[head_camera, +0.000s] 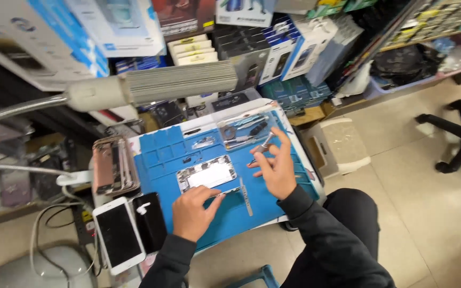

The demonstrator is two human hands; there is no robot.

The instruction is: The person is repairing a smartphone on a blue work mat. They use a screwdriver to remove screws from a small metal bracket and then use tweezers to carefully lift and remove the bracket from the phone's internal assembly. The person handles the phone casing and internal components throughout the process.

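Head view: left hand [192, 212] curled, fingertips pressing the opened silver rectangular phone chassis [207, 174]; right hand [274, 166] loosely pinching a slim metal screwdriver [263, 144] above the blue silicone mat [230, 208].

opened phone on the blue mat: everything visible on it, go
The opened phone lies flat near the middle of the blue mat, long side running left to right. Its inside faces up: a large pale, shiny panel framed by darker small parts at the left end and edges, too small to tell apart. The left hand touches its near edge by the fingertips. The right hand, holding a small tool, is just right of it.
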